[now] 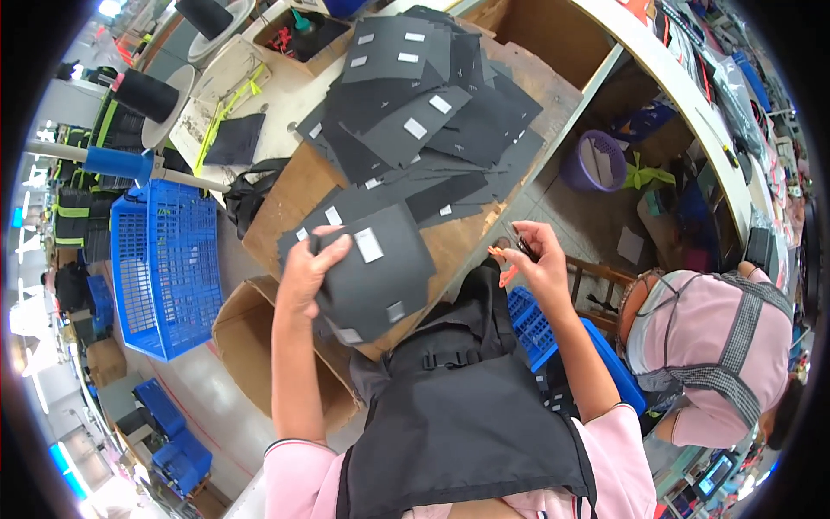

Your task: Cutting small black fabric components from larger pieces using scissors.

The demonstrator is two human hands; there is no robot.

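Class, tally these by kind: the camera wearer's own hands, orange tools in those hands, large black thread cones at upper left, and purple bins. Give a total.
Wearer's hands, left hand and right hand: 2
Orange tool: 1
Black thread cones: 2
Purple bin: 1
Total: 6

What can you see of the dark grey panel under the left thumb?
The dark grey panel looks like smooth, flexible sheet material, with rounded corners. A white label sits near its far edge and a greyer label toward the near right. It lies at an angle by the near end of the brown board. The left hand grips its left side, thumb on top. Whether it rests on pieces beneath is unclear.
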